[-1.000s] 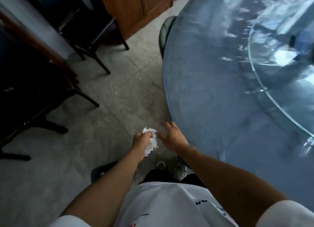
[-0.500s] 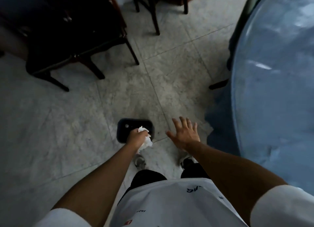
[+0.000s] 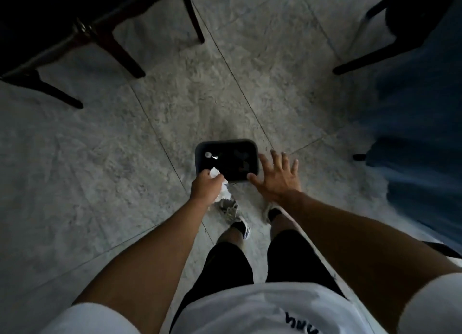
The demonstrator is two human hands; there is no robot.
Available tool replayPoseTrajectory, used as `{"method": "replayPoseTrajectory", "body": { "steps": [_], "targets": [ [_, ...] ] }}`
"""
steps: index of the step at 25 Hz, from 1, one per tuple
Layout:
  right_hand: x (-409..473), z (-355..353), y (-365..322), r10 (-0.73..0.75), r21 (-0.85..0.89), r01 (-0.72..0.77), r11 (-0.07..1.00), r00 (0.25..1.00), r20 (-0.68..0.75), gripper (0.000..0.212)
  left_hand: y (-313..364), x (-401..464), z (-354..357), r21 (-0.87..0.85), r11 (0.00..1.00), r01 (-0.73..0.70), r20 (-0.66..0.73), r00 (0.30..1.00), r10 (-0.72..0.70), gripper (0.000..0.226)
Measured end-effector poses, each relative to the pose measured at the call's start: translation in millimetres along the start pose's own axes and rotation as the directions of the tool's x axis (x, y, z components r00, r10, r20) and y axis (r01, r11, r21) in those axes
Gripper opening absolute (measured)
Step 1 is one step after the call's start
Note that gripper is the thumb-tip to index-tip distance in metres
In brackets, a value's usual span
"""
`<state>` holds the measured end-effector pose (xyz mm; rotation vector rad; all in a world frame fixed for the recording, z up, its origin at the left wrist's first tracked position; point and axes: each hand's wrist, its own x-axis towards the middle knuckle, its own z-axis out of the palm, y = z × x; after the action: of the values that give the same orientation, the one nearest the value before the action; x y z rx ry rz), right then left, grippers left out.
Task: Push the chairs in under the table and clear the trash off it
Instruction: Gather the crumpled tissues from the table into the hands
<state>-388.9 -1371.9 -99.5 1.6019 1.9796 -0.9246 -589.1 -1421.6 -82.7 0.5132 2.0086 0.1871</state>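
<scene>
Above the dark bin [image 3: 226,143], left hand [image 3: 206,187] clamped on crumpled tissue [image 3: 223,190], right hand [image 3: 278,177] spread; chairs [image 3: 82,31] beyond.

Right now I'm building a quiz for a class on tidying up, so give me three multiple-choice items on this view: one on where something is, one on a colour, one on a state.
1. Where is the bin?
A. On the floor in front of the person's feet
B. On the table
C. Under the dark chair

2. What colour is the crumpled tissue?
A. Blue
B. White
C. Black

3. How is the right hand?
A. Closed on the tissue
B. Gripping a chair leg
C. Open, fingers spread, holding nothing

Answers:
1. A, since the bin stands on the tiled floor just ahead of the shoes.
2. B, since the tissue held in the left hand at the bin's near edge shows white.
3. C, since the right hand is spread flat beside the bin with nothing in it.
</scene>
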Motion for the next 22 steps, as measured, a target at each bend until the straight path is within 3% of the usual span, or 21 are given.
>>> {"method": "replayPoseTrajectory", "body": {
  "steps": [6, 10, 14, 18, 22],
  "targets": [
    [82.7, 67.8, 1.8, -0.002, -0.1, 0.004, 0.995, 1.0, 0.021, 0.086, -28.2, 101.1, 34.9, 0.157, 0.984, -0.089, 0.029, 0.996, 0.085, 0.035],
    [147.3, 117.8, 2.4, -0.08, -0.181, 0.075, 0.981, 0.997, -0.019, 0.085, -51.7, 181.2, 67.8, 0.308, 0.936, -0.171, 0.002, 0.984, 0.179, 0.041],
    [204.9, 175.8, 9.8, -0.148, -0.217, 0.13, 0.967, 0.987, -0.068, 0.083, -85.1, 263.5, 104.7, 0.563, 0.767, -0.308, 0.001, 0.928, 0.372, 0.05],
    [231.1, 215.0, 25.4, -0.198, -0.266, 0.172, 0.949, 0.978, -0.072, 0.081, -118.4, 310.5, 127.9, 0.764, 0.543, -0.347, 0.122, 0.905, 0.407, 0.057],
    [236.2, 223.6, 33.0, -0.237, -0.275, 0.216, 0.937, 0.97, -0.046, 0.077, -129.5, 322.2, 122.4, 0.788, 0.507, -0.351, 0.144, 0.904, 0.402, 0.062]
  ]
}}
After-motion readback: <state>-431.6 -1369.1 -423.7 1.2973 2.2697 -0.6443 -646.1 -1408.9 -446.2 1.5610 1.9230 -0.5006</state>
